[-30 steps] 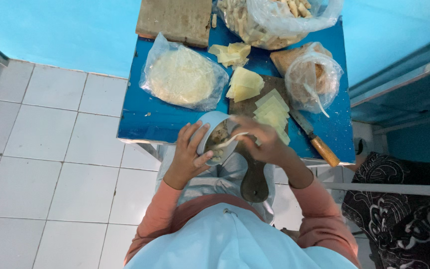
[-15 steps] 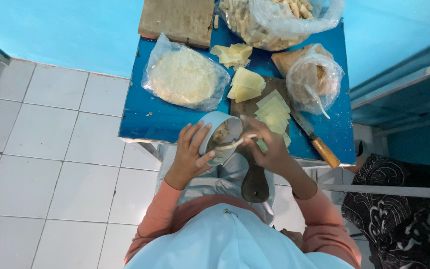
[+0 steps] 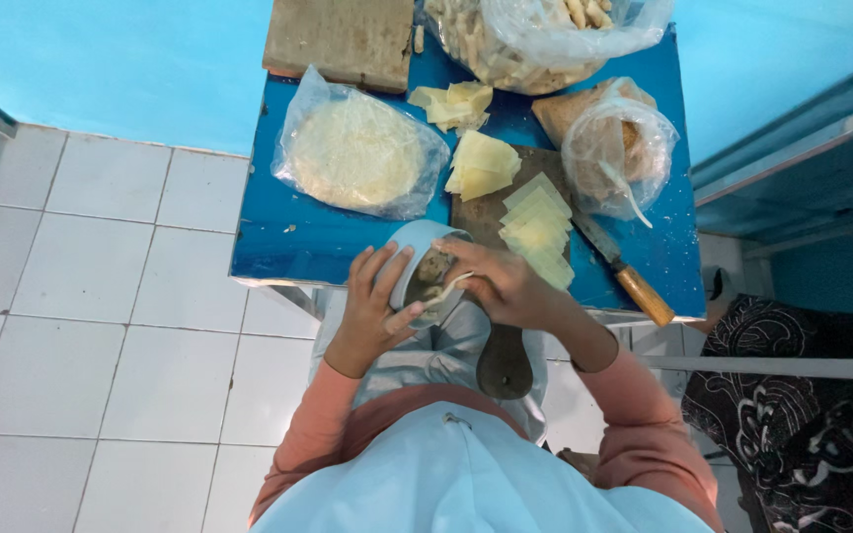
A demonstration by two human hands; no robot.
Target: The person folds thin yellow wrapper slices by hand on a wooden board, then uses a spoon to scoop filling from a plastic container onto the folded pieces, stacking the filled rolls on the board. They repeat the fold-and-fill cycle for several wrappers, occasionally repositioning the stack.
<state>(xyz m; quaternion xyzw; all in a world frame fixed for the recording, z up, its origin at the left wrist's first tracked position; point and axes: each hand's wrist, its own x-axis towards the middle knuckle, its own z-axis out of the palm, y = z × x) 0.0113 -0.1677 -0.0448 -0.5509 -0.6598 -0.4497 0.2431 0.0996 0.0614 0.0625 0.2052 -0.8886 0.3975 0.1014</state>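
White floor tiles (image 3: 81,296) and a turquoise wall frame a small blue counter (image 3: 278,242). At its near edge the left hand (image 3: 372,311) cups a small pale bowl (image 3: 417,247), fingers wrapped round its side, holding it tilted just past the counter's rim. The right hand (image 3: 505,286) is closed on a light spoon (image 3: 444,291) whose tip sits inside the bowl, in a lumpy filling.

Since the bowl hangs over the lap rather than the counter, filling could probably spill onto the clothes if the left grip slackens or the spoon levers too hard.

Outward: one wooden board (image 3: 491,222) bearing two stacks of pale yellow wrappers (image 3: 535,222), a third loose pile (image 3: 456,104) beyond; one wooden-handled knife (image 3: 634,286); three clear bags, one holding a round flat stack (image 3: 357,153), one of fried pieces (image 3: 545,39), one nearly slack (image 3: 614,148); one worn wooden slab (image 3: 343,39).
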